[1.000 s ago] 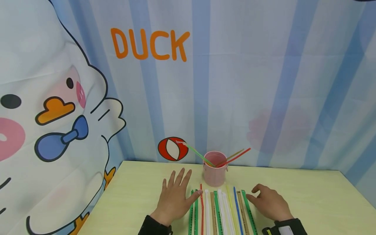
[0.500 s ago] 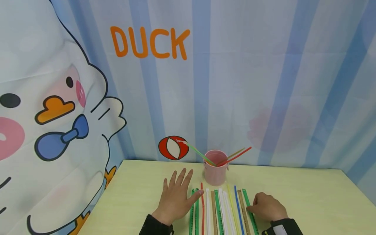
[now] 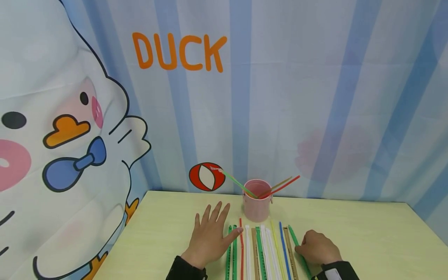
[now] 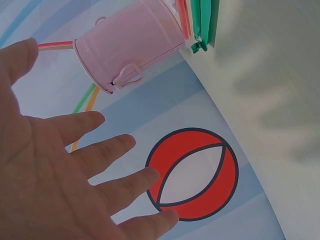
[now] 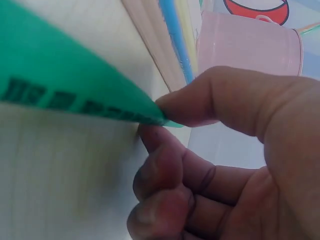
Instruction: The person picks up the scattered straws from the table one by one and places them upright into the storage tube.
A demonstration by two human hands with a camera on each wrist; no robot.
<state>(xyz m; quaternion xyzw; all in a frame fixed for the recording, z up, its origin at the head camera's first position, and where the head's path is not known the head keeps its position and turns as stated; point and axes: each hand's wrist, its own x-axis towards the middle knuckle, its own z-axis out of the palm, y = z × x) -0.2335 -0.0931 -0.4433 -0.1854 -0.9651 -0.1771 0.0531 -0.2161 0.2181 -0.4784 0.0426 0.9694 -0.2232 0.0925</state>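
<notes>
My right hand point(image 3: 320, 247) pinches the green-wrapped straw point(image 3: 293, 235) at the right end of a row, between thumb and forefinger. In the right wrist view this printed green wrapper point(image 5: 75, 70) slants up large toward the camera, while the other fingers curl below it. My left hand point(image 3: 211, 238) has its fingers spread at the row's left end, its thumb over a red straw point(image 3: 242, 251) in the head view. Green, white, brown, yellow and blue straws lie side by side between the hands, among them a blue straw point(image 3: 284, 249) and a brown-wrapped straw point(image 3: 290, 252).
Behind the row stands a pink bucket point(image 3: 256, 210) with a green straw point(image 3: 232, 179), a red straw point(image 3: 288, 182) and a brownish straw leaning out of it. The pale table point(image 3: 378, 229) ends at a striped duck-print curtain point(image 3: 280, 97).
My right hand has closed its thumb and forefinger on the rightmost green-wrapped straw, whose near end has swung slightly right, away from the row. The left hand has hardly moved.
</notes>
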